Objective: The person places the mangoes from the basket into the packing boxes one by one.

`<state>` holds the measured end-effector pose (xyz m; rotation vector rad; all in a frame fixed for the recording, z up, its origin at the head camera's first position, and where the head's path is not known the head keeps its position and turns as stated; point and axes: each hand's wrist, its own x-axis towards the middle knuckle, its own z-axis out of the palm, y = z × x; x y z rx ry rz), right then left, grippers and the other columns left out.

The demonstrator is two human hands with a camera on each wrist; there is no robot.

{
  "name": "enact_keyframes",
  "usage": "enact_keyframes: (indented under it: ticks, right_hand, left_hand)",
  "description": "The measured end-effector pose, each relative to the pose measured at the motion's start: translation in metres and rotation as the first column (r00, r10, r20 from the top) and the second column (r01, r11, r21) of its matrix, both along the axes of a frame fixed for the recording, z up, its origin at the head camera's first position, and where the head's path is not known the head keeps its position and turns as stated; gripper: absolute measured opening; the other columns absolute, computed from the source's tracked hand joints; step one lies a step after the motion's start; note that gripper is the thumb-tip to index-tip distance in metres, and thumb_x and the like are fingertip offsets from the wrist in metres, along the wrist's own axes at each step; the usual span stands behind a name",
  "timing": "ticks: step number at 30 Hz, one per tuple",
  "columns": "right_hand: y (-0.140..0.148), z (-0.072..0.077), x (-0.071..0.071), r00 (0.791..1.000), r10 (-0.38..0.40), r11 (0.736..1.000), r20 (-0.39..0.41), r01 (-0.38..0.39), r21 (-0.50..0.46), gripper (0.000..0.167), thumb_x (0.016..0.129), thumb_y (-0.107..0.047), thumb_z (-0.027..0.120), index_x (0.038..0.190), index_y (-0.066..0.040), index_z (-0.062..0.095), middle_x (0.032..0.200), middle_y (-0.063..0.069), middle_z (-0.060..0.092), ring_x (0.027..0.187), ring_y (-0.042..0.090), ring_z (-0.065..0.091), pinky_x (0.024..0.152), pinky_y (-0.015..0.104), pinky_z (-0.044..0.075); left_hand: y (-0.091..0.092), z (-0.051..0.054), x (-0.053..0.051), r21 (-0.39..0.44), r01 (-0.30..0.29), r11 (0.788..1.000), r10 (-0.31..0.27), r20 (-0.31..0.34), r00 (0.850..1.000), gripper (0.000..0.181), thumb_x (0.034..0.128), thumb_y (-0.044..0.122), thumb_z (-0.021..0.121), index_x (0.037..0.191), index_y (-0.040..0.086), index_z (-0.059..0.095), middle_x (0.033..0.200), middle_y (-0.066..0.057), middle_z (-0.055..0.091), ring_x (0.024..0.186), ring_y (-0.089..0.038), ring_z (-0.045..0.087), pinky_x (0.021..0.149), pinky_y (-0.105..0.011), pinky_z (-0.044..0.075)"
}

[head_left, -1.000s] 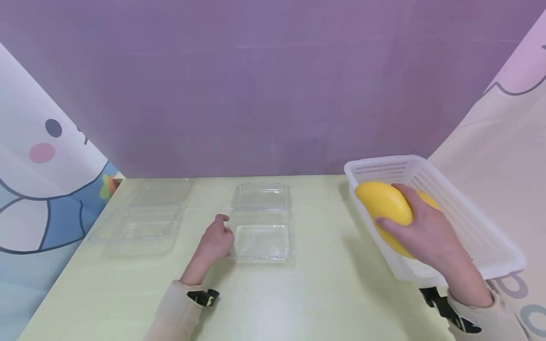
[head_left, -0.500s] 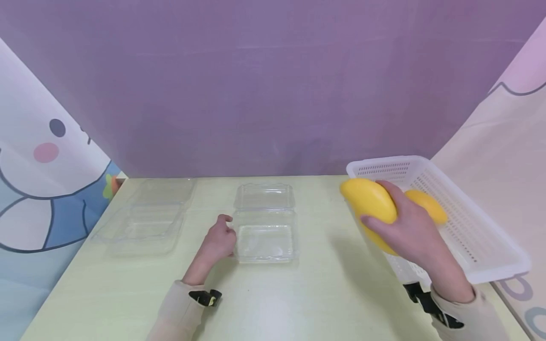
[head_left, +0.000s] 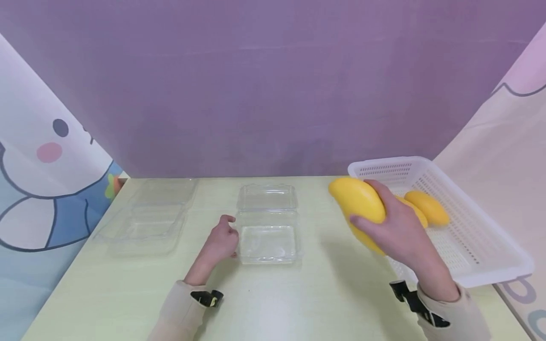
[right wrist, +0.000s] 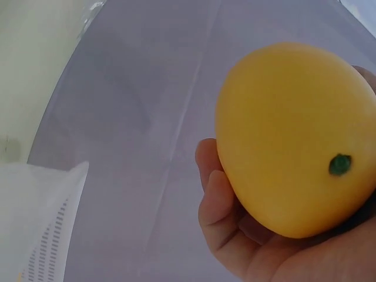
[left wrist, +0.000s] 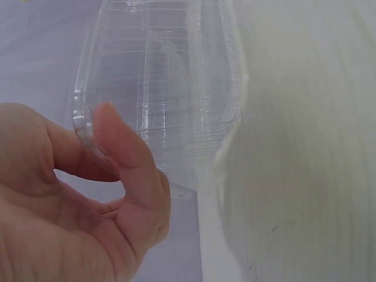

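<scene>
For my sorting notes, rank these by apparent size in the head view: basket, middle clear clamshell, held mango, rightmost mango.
Largest to smallest:
White perforated basket
Middle clear clamshell
Held mango, possibly enlarged by nearness to the camera
Rightmost mango, in the basket

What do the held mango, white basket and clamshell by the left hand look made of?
Mango: perhaps plastic or coated foam, satin; even yellow skin. Basket: likely matte moulded plastic; regular slots. Clamshell: likely glossy clear plastic; see-through, sharp glints.

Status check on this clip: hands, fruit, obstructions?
Right hand gripping yellow fruit, raised. Left hand holding left rim of central clear container, lid open. No obstacle visible between fruit and container.
</scene>
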<state>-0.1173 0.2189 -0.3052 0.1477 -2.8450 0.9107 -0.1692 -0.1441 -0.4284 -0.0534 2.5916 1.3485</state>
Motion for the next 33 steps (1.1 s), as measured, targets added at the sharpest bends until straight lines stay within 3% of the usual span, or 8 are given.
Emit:
enact_keyframes:
  ticks: [12, 33]
  right_hand:
    - [-0.011, -0.004, 0.001, 1.0, 0.01, 0.998, 0.021, -0.009, -0.06, 0.079, 0.091, -0.045, 0.07, 0.158, -0.024, 0.034, 0.113, 0.017, 0.062, 0.09, 0.031, 0.057, 0.069, 0.038, 0.044]
    - [-0.036, -0.011, -0.004, 0.999, 0.053, 0.984, -0.01, -0.054, -0.167, 0.073, 0.09, -0.036, 0.073, 0.154, -0.026, 0.04, 0.1, 0.012, 0.064, 0.081, 0.025, 0.058, 0.068, 0.038, 0.046]
  left_hand:
    - [0.002, -0.001, -0.001, 0.017, 0.0, 1.0, 0.0, -0.005, 1.0, 0.048, 0.0977, 0.005, 0.035, 0.145, -0.005, 0.033, 0.11, -0.022, 0.058, 0.064, -0.024, 0.063, 0.065, -0.037, 0.055]
    - [0.006, -0.005, -0.001, 0.05, -0.007, 0.999, 0.007, -0.005, 1.0, 0.046, 0.0986, 0.005, 0.037, 0.144, -0.005, 0.035, 0.101, -0.021, 0.06, 0.06, -0.022, 0.061, 0.063, -0.034, 0.053]
